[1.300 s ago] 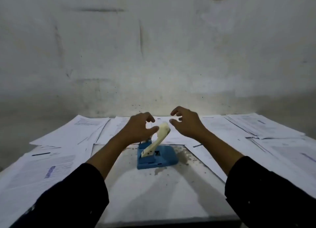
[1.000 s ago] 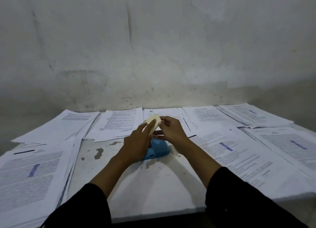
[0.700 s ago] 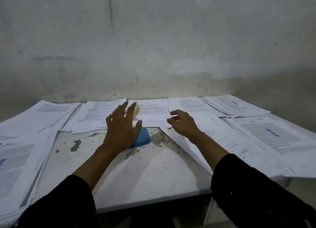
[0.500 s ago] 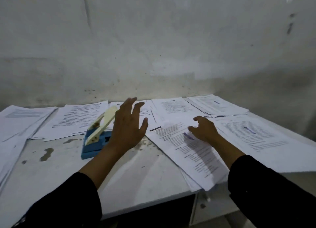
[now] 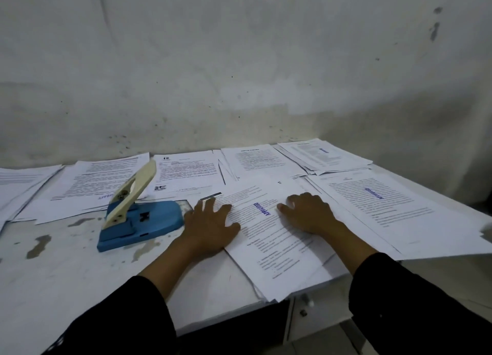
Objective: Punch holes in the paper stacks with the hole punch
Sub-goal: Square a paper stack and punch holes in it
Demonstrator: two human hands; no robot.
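Hole punch [image 5: 138, 219] released, lever up. Left hand [image 5: 210, 228] and right hand [image 5: 310, 215] now flat, fingers spread, on paper stack [image 5: 269, 237] just right of punch. Feeding next, probably.

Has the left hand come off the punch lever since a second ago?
Yes. The left hand left the hole punch and moved right onto the paper stack, beside the right hand.
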